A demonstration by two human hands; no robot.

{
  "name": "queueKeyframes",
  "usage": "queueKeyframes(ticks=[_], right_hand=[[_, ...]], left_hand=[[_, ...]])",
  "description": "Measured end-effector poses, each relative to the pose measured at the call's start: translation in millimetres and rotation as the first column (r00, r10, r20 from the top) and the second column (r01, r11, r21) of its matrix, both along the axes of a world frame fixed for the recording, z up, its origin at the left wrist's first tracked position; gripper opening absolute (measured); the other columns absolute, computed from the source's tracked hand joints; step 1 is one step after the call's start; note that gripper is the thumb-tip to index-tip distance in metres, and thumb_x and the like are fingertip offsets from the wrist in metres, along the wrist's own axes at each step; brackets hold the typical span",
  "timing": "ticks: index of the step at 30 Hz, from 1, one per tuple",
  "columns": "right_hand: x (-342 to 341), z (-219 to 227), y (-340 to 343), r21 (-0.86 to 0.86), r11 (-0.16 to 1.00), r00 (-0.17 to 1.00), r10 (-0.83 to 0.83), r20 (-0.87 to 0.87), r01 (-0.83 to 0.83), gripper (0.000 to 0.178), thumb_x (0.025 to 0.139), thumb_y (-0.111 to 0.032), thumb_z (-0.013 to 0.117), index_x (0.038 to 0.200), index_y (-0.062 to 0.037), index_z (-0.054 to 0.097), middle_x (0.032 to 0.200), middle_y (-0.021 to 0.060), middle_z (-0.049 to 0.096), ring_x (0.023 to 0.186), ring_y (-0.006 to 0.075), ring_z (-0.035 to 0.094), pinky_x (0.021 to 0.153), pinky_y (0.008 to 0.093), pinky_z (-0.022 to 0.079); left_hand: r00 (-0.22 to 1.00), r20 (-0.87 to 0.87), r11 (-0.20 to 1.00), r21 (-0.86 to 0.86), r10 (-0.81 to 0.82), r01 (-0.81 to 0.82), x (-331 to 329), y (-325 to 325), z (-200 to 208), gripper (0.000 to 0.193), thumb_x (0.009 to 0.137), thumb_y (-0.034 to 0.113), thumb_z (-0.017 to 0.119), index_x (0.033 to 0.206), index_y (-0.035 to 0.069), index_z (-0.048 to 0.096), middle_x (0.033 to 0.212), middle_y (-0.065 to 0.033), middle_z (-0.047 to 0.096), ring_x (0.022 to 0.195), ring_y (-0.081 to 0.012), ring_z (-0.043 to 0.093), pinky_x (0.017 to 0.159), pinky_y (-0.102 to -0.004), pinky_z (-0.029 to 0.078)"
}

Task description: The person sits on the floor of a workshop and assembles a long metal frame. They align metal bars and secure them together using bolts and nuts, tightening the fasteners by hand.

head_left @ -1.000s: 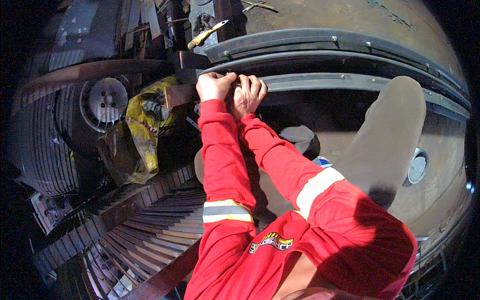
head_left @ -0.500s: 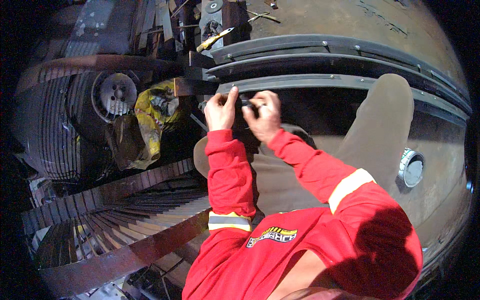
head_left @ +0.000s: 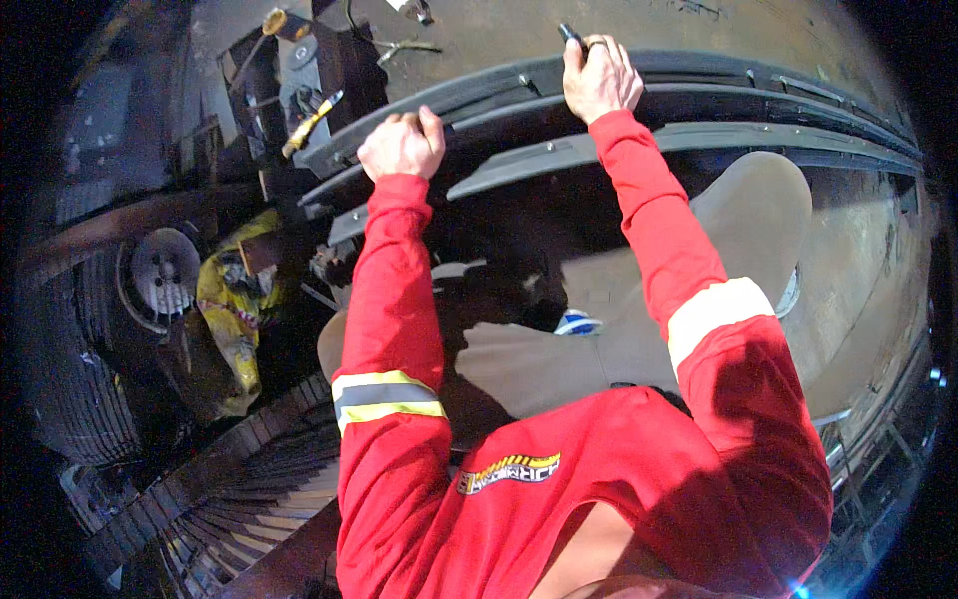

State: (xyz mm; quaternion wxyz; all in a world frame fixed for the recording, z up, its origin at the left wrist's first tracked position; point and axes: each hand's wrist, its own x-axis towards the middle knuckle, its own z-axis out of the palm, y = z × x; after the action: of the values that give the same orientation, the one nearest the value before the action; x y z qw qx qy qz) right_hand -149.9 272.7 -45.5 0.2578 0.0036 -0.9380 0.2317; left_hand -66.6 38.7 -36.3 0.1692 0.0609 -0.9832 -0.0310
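Three long dark metal strips [head_left: 699, 140] with small bolts along them lie side by side, curving across the upper part of the view. My left hand [head_left: 401, 147] is closed at the left part of the strips, thumb raised; its curled fingers hide what they hold, if anything. Farther off and to the right, my right hand [head_left: 604, 80] reaches over the far strip. It grips a small black cylindrical thing [head_left: 569, 33] whose end sticks out past the thumb; its exact kind does not show.
A yellow-handled paintbrush [head_left: 312, 123] lies left of the strips. A round metal disc [head_left: 165, 272] on a dark ribbed body and a yellow crumpled bag [head_left: 230, 309] are at left. Slatted metalwork [head_left: 249, 509] fills the lower left. My knee [head_left: 758, 195] juts up near the strips.
My hands, close together before, have spread apart. The right one has gone farther away over the strips with the black thing; the left has also reached farther out. The view has shifted.
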Motion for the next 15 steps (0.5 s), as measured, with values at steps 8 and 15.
queueKeyframes(ticks=[8,15], right_hand=[[-10.3,3.7,-6.9,0.005,0.999,0.992,-0.043,0.12,0.043,0.036,0.082,-0.038,0.046,0.088,-0.006,0.06,0.099,0.0099,0.058,0.094,0.0279,0.055,0.078,0.0411,0.044],[-41.9,-1.0,-15.3,0.026,0.996,0.924,-0.088,0.371,0.084,0.041,0.081,-0.041,0.043,0.094,-0.0071,0.061,0.107,0.011,0.057,0.103,0.0273,0.052,0.084,0.044,0.041]], left_hand=[[0.993,0.118,0.996,-0.084,0.018,-0.008,-16.9,-6.1,4.4,0.04,0.083,0.039,0.036,0.078,0.012,0.064,0.08,-0.0126,0.06,0.074,-0.0309,0.058,0.065,-0.0417,0.045],[0.951,0.305,0.997,-0.07,0.042,-0.022,-53.0,-15.8,-4.8,0.048,0.082,0.046,0.034,0.107,0.012,0.055,0.104,-0.0172,0.055,0.099,-0.0308,0.051,0.085,-0.045,0.037]])
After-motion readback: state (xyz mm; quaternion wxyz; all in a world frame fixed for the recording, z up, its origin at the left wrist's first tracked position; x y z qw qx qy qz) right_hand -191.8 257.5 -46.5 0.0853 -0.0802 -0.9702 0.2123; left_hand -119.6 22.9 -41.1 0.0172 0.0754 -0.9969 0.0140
